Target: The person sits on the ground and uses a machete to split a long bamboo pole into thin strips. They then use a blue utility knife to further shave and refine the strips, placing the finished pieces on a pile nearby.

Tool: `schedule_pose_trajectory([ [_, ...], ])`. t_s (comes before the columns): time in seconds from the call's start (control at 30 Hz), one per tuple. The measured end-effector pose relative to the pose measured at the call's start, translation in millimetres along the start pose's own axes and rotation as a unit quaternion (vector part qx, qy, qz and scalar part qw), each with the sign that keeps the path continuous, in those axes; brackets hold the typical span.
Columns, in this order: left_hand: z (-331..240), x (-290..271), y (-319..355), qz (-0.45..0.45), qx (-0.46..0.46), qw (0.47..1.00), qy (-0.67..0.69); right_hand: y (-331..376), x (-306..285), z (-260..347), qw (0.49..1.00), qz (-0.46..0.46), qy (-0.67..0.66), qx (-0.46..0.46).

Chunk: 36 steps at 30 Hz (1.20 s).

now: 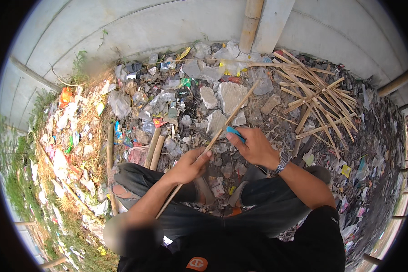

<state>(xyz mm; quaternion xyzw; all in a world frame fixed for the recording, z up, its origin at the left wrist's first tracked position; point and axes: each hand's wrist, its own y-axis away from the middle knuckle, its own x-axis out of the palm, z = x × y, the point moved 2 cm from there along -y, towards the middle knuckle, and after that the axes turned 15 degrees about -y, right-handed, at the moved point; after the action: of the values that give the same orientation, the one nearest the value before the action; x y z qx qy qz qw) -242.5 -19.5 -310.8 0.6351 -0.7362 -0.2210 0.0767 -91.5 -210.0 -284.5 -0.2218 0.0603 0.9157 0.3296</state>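
A long, thin bamboo strip (234,113) slants from over my lap up toward the rubble ahead of me. My left hand (190,165) is closed around it near its middle, thumb on top. My right hand (257,147), a watch on its wrist, grips a small blue-handled tool (235,133) close to the strip's right side. Fingers cover most of that tool, and I cannot make out a blade or whether it touches the strip.
Many split bamboo strips (313,97) lie in a loose pile at the far right. Broken concrete chunks (231,96) sit ahead among plastic litter. Bamboo poles (154,149) lie by my left knee. A concrete wall (167,27) with an upright bamboo post (250,25) stands behind.
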Motion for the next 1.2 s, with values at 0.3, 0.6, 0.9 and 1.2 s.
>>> schedule_pose_trajectory([
  [0.3, 13.2, 7.1, -7.1, 0.034, -0.063, 0.984, 0.161, 2.2, 32.8, -3.2, 0.996, 0.024, 0.091, -0.001],
  [0.6, 5.0, 23.8, 14.6, 0.187, -0.02, 0.964, 0.188, -25.9, -224.3, -95.5, 0.889, -0.441, 0.055, 0.107],
  [0.9, 4.1, 12.4, -7.0, 0.151, -0.028, 0.95, 0.271, 1.1, -34.4, 12.8, 0.999, -0.038, 0.018, -0.004],
  [1.2, 13.0, 11.0, -9.2, 0.123, -0.065, 0.957, 0.255, 8.3, 27.9, -2.1, 0.996, 0.051, 0.077, -0.002],
])
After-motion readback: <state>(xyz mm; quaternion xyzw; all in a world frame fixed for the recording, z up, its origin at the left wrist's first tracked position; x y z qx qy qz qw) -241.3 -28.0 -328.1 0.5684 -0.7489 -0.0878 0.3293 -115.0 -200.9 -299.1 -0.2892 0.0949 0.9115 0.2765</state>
